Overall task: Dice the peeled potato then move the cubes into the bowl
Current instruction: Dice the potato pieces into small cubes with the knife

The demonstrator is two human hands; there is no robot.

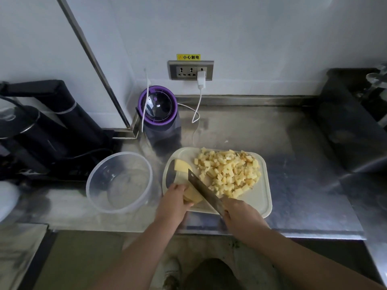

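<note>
The board (262, 198) lies on the steel surface (293, 139), and everything else is arranged around it. On its far right part sits a heap of cubes (228, 172), probably pushed there to keep the cutting area free. What is left of the potato (180, 166), a few pale slabs, lies along the board's left edge. The knife (204, 190) slants across the board from the near right to the left, its blade standing between the slabs and the heap, so fresh pieces would fall toward the heap.

The left hand (174, 200) is at the board's near-left corner, its fingers curled down over the near end of the slabs to steady them, with the blade right beside its knuckles. The right hand (240, 216), at the board's near edge, is wrapped closed round the knife's handle, which it hides.

The clear bowl (92, 185) stands just left of the board, within easy reach for scraping; no cubes show in it. I judge the dicing mostly done and the transfer not yet begun.
</note>
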